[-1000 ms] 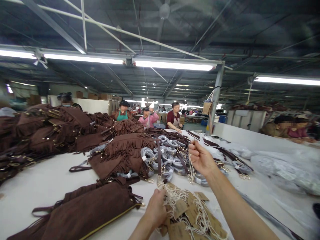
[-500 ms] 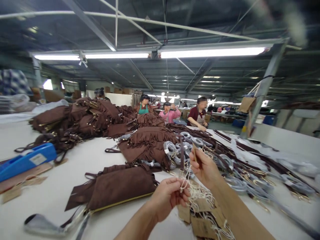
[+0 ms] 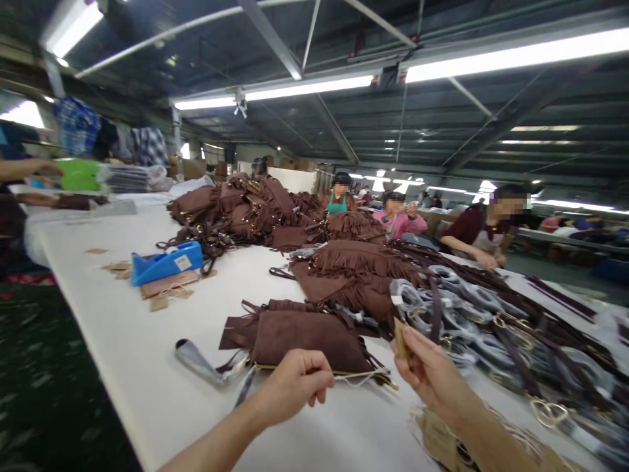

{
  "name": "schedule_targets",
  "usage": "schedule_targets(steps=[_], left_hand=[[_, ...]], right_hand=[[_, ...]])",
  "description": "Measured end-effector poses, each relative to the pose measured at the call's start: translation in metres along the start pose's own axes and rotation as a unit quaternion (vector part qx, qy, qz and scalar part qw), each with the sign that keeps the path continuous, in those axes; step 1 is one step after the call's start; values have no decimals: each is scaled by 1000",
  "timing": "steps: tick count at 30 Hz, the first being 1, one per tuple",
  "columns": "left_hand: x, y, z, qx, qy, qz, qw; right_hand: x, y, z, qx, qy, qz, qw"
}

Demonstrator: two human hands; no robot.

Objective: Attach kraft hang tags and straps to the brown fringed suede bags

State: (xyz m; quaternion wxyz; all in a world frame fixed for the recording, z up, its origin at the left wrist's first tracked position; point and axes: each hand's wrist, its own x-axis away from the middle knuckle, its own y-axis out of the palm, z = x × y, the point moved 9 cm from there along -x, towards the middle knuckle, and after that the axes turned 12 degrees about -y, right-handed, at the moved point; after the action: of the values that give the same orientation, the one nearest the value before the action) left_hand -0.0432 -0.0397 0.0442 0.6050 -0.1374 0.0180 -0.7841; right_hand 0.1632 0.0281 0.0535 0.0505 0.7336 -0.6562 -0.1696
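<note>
My right hand point(image 3: 435, 370) pinches a small brown card hang tag point(image 3: 403, 342). A white string point(image 3: 361, 376) runs leftward from near the tag, and my left hand point(image 3: 297, 385) is closed on its other end. Just behind the string lies a dark brown suede-like pouch point(image 3: 304, 335) with a gold zip along its near edge and fringe strips at its side. A wrapped strap loop point(image 3: 199, 362) extends from the pouch's left end. Under my right forearm, more brown tags point(image 3: 439, 439) with strings are partly hidden.
Fringed brown bags point(image 3: 344, 265) are heaped behind the pouch. Wrapped straps with metal clasps point(image 3: 550, 412) cover the table's right side. A blue tape dispenser point(image 3: 168, 263) stands left on the white table point(image 3: 105, 314). A person in a maroon top point(image 3: 464, 229) works at the far right.
The view has swung left. My hands have moved apart, drawing the string out between them, and they are now beside the pouch, away from the tag pile.
</note>
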Motion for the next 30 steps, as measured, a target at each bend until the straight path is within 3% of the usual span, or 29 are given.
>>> schedule_targets(steps=[3,6,8,10,12,14,16,20,22,26,28,30], left_hand=[[33,-15,-6,-177,44,65,981],[54,-15,-17,-284,41,91,954],[60,-15,-21,-308,37,95,946],[65,-20,-21,-308,41,103,945],[69,-27,-20,-306,50,113,944],[75,-38,-21,-310,49,127,941],[80,-51,-28,-298,27,140,944],[87,-80,-43,-230,-20,148,962],[87,-97,-47,-216,-22,168,962],[83,-134,-47,-267,-15,284,921],[72,-135,-48,-331,-3,289,898],[55,-127,-53,-399,1,255,881]], right_hand=[[11,19,35,168,18,-66,983],[27,47,42,306,-76,-82,946],[45,86,55,294,-88,-161,938],[71,128,82,228,-10,-283,931],[93,156,103,174,77,-357,914],[97,170,108,180,74,-374,907],[90,178,102,234,11,-386,893],[80,194,90,337,-88,-442,826],[76,201,84,356,-121,-447,812],[55,212,72,373,-187,-401,815],[45,222,67,354,-225,-390,820],[42,234,68,326,-259,-415,809]])
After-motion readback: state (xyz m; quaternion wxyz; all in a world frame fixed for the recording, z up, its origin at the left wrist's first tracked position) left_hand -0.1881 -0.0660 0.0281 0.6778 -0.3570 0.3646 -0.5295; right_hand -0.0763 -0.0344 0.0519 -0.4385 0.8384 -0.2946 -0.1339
